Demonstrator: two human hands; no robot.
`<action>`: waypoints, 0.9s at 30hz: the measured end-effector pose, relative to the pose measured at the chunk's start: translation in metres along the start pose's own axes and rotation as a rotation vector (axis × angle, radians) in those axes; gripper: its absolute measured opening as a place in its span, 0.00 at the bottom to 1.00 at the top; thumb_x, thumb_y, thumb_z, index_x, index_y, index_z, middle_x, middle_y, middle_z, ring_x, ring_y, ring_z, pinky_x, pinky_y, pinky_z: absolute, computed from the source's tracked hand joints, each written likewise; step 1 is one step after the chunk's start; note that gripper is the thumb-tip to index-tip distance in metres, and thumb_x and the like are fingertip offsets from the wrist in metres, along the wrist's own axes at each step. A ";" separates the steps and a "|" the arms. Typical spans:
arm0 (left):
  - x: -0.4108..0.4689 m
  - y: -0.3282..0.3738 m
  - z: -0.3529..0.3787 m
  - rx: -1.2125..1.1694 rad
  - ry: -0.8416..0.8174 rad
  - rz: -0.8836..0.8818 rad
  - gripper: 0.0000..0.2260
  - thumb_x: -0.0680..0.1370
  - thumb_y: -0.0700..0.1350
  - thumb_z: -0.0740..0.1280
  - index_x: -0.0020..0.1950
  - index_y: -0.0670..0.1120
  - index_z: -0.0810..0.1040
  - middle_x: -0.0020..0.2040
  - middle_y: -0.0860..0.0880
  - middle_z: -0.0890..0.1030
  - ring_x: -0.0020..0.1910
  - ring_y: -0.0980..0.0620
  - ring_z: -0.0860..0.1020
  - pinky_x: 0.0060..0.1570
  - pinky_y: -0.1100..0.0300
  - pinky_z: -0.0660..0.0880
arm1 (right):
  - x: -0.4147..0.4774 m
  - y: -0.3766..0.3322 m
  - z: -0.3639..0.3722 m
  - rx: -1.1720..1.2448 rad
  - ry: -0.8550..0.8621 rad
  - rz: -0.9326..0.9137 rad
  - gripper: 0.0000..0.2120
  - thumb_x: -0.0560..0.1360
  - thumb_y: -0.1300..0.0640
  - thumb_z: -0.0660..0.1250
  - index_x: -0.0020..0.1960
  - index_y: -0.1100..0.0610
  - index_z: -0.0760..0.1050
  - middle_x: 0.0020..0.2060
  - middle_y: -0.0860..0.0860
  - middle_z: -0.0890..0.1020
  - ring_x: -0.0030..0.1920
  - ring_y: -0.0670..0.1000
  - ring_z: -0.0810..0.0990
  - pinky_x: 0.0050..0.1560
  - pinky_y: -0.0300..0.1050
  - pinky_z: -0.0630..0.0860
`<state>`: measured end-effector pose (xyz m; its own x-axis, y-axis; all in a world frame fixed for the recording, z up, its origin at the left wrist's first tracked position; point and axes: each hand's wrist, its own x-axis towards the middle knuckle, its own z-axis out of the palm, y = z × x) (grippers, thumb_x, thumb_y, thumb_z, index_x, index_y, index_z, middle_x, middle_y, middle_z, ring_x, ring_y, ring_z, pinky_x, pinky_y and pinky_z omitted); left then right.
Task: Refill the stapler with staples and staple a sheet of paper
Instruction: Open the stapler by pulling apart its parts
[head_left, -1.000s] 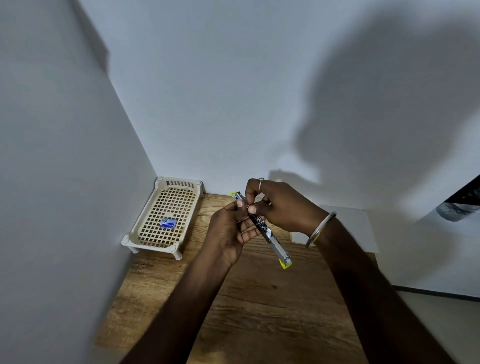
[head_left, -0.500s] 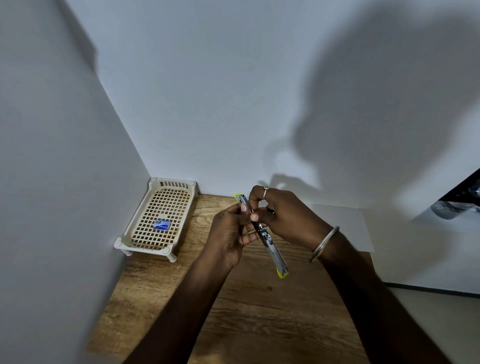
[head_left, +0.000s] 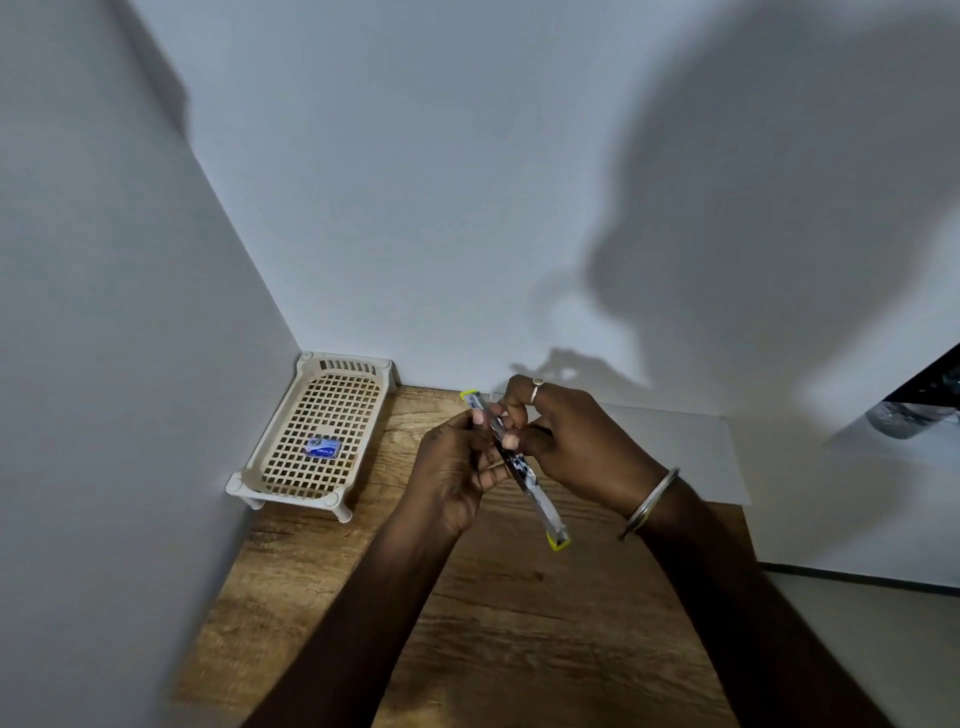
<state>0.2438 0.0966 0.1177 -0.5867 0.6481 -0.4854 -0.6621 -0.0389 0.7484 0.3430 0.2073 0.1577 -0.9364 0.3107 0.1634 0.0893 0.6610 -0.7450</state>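
**Stapler held open in both hands above a wooden desk**

Head view: Wood-grain desk (head_left: 493, 623) fills a corner between two plain pale walls, seen from above and behind the person's forearms. Both hands are raised above the desk, near its far edge. The left hand (head_left: 457, 467) is closed around the middle of a slim stapler (head_left: 524, 475) with yellow-green tips, which slants from upper left to lower right. The right hand (head_left: 576, 447), wearing a ring and a metal bangle (head_left: 649, 504), pinches at the stapler's upper part with thumb and forefinger; whether a strip of staples sits between those fingertips is too small to tell. A white sheet of paper (head_left: 691, 452) lies flat on the desk just behind the right hand. At far left, a cream plastic basket tray (head_left: 270, 467) stands in the corner, holding a small blue box (head_left: 322, 447), likely the staples.

The refill step appears to be in hand. Next, the staples need seating in the channel, then the stapler must be closed and brought to the paper.
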 end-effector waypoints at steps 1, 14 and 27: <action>0.001 0.003 -0.001 -0.024 0.006 0.010 0.13 0.81 0.33 0.58 0.49 0.44 0.80 0.36 0.48 0.86 0.30 0.53 0.84 0.27 0.61 0.78 | -0.002 -0.001 0.002 0.018 0.018 -0.012 0.12 0.73 0.64 0.69 0.42 0.52 0.68 0.40 0.48 0.81 0.36 0.44 0.82 0.39 0.44 0.76; 0.009 0.008 0.004 0.029 -0.029 0.115 0.09 0.82 0.36 0.62 0.49 0.44 0.81 0.45 0.45 0.87 0.37 0.51 0.86 0.32 0.58 0.80 | -0.003 0.010 -0.001 -0.030 0.140 -0.006 0.23 0.77 0.62 0.66 0.67 0.42 0.71 0.63 0.42 0.78 0.53 0.41 0.80 0.55 0.35 0.75; 0.015 0.009 -0.006 -0.075 -0.003 0.125 0.07 0.84 0.41 0.61 0.51 0.45 0.79 0.47 0.46 0.88 0.41 0.50 0.86 0.35 0.57 0.82 | -0.015 0.015 0.006 0.081 0.278 0.053 0.15 0.79 0.62 0.66 0.62 0.49 0.77 0.56 0.43 0.82 0.51 0.40 0.81 0.52 0.33 0.74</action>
<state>0.2265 0.1020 0.1142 -0.6654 0.6372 -0.3888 -0.6171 -0.1765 0.7668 0.3561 0.2087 0.1405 -0.8013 0.5259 0.2851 0.0979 0.5855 -0.8048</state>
